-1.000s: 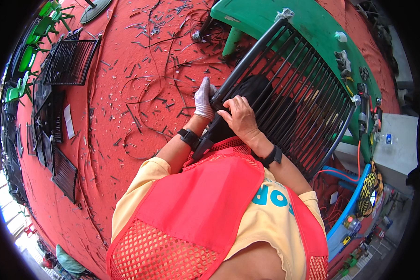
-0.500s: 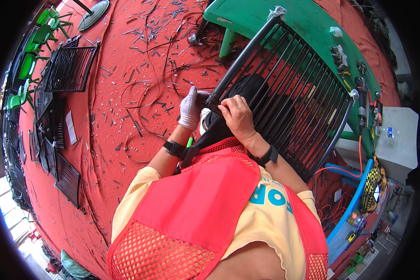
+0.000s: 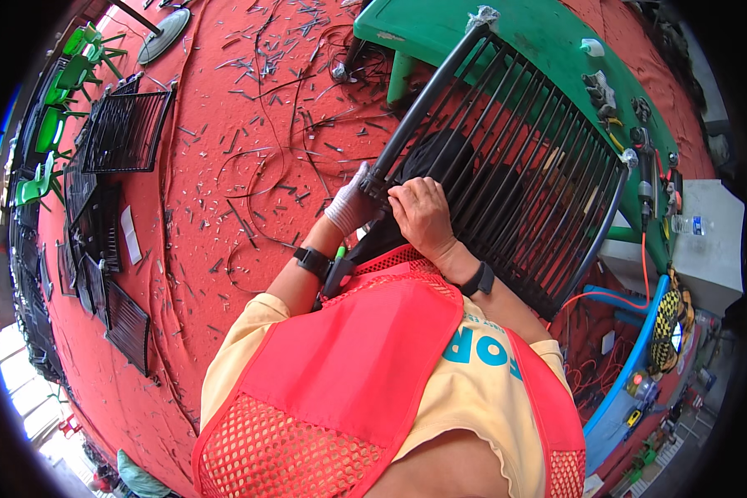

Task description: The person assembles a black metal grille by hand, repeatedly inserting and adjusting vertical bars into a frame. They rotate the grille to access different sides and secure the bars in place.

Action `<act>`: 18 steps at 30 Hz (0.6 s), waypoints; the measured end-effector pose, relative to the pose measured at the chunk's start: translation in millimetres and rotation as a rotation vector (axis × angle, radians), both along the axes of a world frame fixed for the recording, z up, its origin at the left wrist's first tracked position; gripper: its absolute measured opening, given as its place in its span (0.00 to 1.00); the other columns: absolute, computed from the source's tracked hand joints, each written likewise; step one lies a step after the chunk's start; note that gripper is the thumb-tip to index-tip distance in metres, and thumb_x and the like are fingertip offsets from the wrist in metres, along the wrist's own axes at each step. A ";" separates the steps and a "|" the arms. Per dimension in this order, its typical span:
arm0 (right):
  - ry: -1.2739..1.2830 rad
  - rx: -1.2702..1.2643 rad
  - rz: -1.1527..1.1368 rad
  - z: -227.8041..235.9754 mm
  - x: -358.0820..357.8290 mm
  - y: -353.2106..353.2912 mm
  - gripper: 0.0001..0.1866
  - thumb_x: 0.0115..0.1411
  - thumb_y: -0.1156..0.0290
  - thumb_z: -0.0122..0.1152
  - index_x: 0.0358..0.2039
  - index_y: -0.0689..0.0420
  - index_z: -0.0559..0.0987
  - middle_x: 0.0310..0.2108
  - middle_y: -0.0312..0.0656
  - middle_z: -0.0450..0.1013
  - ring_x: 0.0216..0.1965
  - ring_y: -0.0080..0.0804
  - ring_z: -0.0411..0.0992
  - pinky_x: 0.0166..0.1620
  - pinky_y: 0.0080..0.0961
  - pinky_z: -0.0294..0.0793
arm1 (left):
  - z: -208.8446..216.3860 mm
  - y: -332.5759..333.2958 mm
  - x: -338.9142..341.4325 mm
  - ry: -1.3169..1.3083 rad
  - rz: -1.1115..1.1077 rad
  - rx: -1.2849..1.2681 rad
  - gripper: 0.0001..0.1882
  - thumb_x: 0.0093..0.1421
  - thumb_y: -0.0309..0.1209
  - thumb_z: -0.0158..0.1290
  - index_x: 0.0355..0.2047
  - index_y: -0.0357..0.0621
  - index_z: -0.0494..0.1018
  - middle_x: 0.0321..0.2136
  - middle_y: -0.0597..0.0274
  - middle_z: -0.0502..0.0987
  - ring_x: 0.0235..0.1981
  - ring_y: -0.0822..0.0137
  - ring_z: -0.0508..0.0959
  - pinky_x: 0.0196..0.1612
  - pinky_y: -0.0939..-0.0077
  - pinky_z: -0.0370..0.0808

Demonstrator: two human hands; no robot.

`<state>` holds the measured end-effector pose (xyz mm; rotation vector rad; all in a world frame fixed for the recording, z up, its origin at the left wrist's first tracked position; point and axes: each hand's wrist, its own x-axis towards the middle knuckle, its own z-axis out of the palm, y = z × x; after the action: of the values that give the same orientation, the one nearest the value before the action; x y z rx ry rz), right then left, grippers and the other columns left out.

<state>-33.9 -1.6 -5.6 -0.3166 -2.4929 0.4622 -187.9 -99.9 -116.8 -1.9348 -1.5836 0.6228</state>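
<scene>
A black slatted metal frame point(image 3: 506, 141) leans between my lap and the green table, its thick tube side running up to the far end. My left hand point(image 3: 353, 206), in a pale glove, closes round the frame's near left corner, with its fingertips partly hidden. My bare right hand point(image 3: 424, 216) is beside it, thumb and fingers pinched together at a dark piece on the corner that I cannot make out. Clear wrapping point(image 3: 483, 17) covers the frame's far corner, and more wrapping point(image 3: 629, 158) is on its right corner.
The green table point(image 3: 548, 33) holds a power tool point(image 3: 644, 178) with an orange cord. Several more black slatted frames point(image 3: 124, 133) stand at the left beside green chairs point(image 3: 50, 124). Black strip scraps litter the red floor point(image 3: 216, 183). A blue-edged surface point(image 3: 631, 357) lies at the right.
My left hand has moved right onto the frame's corner; its raised thumb has come down and the fingers have closed. The right hand stays nearly in place, its fingers pinched. The view has shifted slightly.
</scene>
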 end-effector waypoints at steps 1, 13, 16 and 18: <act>0.019 0.017 0.011 0.9 2.2 -0.1 0.07 0.54 0.71 0.63 0.32 0.54 0.75 0.30 0.37 0.67 0.35 0.36 0.68 0.46 0.35 0.67 | 0.9 2.4 3.1 -0.410 0.087 -0.006 0.27 0.68 0.51 0.36 0.58 0.48 0.64 0.55 0.63 0.70 0.58 0.62 0.65 0.65 0.59 0.57; -0.040 0.047 -0.007 -1.4 32.0 2.9 0.17 0.49 0.68 0.67 0.40 0.53 0.76 0.44 0.39 0.67 0.50 0.38 0.66 0.57 0.42 0.62 | -4.5 25.0 -22.4 -2.593 0.326 -0.076 0.12 0.66 0.35 0.48 0.45 0.44 0.72 0.39 0.65 0.77 0.39 0.68 0.77 0.42 0.75 0.76; -0.064 0.046 -0.013 -3.5 31.9 2.8 0.19 0.48 0.66 0.68 0.42 0.53 0.76 0.46 0.39 0.67 0.50 0.38 0.65 0.56 0.42 0.62 | 11.9 23.5 -20.4 -3.120 0.725 0.110 0.13 0.66 0.39 0.50 0.40 0.43 0.75 0.29 0.67 0.78 0.29 0.73 0.78 0.32 0.78 0.75; -0.067 0.047 -0.014 -4.4 32.1 3.1 0.19 0.48 0.65 0.68 0.42 0.53 0.76 0.46 0.39 0.67 0.50 0.38 0.65 0.56 0.42 0.62 | 20.0 23.5 -16.2 -3.064 0.788 0.280 0.14 0.65 0.41 0.51 0.38 0.43 0.75 0.27 0.67 0.78 0.26 0.73 0.77 0.29 0.78 0.74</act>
<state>-1.8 1.5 -10.0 -0.3356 -2.5606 0.3925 -204.1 -76.5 -96.8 0.0951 1.0760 1.6029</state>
